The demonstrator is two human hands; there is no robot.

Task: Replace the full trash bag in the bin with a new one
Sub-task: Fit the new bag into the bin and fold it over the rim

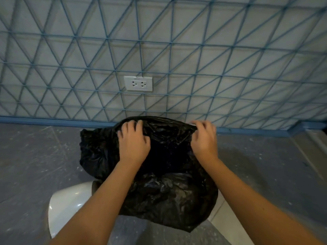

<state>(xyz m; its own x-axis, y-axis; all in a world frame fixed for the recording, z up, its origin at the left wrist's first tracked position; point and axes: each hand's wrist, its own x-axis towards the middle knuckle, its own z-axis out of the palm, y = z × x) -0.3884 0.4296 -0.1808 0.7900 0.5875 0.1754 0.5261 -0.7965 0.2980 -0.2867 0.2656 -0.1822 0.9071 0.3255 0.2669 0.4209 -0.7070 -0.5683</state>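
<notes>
A black trash bag is draped over the bin, covering it so that the bin's body is hidden. Its plastic is crumpled and hangs down on the near side. My left hand lies on the bag's far left rim with fingers curled over the plastic. My right hand grips the bag's far right rim, fingers bent around the edge. A second bulging black bag sits on the floor just left of the bin, touching it.
A white curved lid or bin part lies at the lower left on the grey floor. Behind stands a wall with blue triangle lines, a double socket and a blue skirting board.
</notes>
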